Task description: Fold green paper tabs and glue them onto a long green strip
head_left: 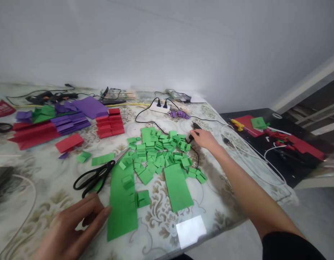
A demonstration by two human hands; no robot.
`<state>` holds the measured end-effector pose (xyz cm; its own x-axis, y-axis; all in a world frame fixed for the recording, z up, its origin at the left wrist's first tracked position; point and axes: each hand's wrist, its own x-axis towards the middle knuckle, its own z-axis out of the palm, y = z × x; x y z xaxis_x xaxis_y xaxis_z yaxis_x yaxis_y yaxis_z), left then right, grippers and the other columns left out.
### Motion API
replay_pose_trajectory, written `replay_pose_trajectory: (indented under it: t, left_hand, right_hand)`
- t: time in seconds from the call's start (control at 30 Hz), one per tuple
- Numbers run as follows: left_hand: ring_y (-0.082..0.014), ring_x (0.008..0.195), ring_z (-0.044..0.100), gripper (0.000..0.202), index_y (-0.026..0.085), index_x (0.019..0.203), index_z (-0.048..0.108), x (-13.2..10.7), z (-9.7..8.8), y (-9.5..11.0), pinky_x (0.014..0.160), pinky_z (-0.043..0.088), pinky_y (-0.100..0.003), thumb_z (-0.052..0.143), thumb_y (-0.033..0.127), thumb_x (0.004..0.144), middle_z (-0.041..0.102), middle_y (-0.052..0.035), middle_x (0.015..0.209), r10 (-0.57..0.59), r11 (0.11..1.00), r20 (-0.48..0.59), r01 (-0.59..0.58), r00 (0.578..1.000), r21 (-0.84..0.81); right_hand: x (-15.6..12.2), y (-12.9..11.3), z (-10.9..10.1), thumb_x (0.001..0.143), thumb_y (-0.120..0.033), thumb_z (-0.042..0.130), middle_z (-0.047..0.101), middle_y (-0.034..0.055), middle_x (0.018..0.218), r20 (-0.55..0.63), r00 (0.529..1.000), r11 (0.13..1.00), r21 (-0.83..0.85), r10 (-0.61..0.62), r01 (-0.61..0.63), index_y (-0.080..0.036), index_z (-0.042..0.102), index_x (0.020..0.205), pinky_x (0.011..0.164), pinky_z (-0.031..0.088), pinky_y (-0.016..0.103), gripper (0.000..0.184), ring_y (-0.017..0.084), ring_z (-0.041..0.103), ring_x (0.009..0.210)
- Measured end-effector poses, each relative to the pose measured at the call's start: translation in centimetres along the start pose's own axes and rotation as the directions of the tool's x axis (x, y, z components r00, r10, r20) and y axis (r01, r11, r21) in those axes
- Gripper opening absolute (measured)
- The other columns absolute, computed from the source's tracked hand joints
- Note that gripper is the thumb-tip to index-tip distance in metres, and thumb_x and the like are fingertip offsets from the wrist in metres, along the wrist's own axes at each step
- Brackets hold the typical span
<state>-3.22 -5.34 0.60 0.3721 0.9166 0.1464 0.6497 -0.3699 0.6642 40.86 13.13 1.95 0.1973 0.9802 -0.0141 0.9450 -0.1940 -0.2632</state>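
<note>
My right hand [203,139] reaches across the table, its fingers closed on a black corded glue gun [194,130], mostly hidden by the hand. Beside it lies a pile of small folded green paper pieces [158,150]. My left hand [77,225] is at the near left, loosely bent, thumb and fingers apart, nothing between them. Just to its right is a long green paper strip [121,206]. Scissors with black handles [98,177] lie beyond my left hand, their blades over the strip's far end. A green paper rectangle [178,187] rests in front of the pile.
Red pleated paper [110,124], purple pleated paper [71,122] and a purple sheet [90,107] lie at the left. A white power strip [159,107] with black plugs sits at the back. On a dark side table [284,126] are a yellow glue gun [237,124] and red paper.
</note>
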Motion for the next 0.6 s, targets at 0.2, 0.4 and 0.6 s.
replay_pose_trajectory:
  t: [0.2,0.4,0.6]
  left_hand:
    - [-0.0103,0.051,0.056,0.032,0.021,0.067,0.053,0.1,-0.2,0.0,0.050,0.045,-0.017,0.054,0.028,0.098,0.056,0.0039,0.060,0.107,0.994,0.000,-0.107,0.994,-0.014]
    - [-0.0118,0.058,0.060,0.031,0.022,0.072,0.056,0.3,-0.2,-0.2,0.055,0.047,-0.019,0.052,0.033,0.101,0.059,0.0030,0.067,0.045,0.999,0.069,-0.047,0.997,0.026]
    - [-0.0171,0.075,0.067,0.022,0.023,0.093,0.065,2.6,-0.2,0.2,0.066,0.051,-0.026,0.047,0.033,0.102,0.066,-0.0014,0.091,0.059,0.974,0.107,-0.081,0.992,0.212]
  right_hand:
    - [1.0,0.1,0.3,0.097,-0.031,0.053,0.075,0.0148,0.120,-0.011,0.990,0.988,-0.063,0.140,-0.140,-0.018,0.075,0.111,0.092,0.048,0.036,0.029,0.033,0.068,0.115]
    - [2.1,1.3,-0.5,0.084,-0.036,0.069,0.073,0.0230,0.108,-0.070,0.944,0.944,-0.046,0.323,-0.326,-0.007,0.060,0.124,0.077,0.051,0.035,0.050,0.034,0.070,0.101]
    - [3.3,2.3,-0.1,0.079,-0.035,0.073,0.074,0.0176,0.085,-0.064,0.950,0.952,0.044,0.306,-0.304,-0.009,0.068,0.104,0.073,0.051,0.036,0.036,0.033,0.071,0.092]
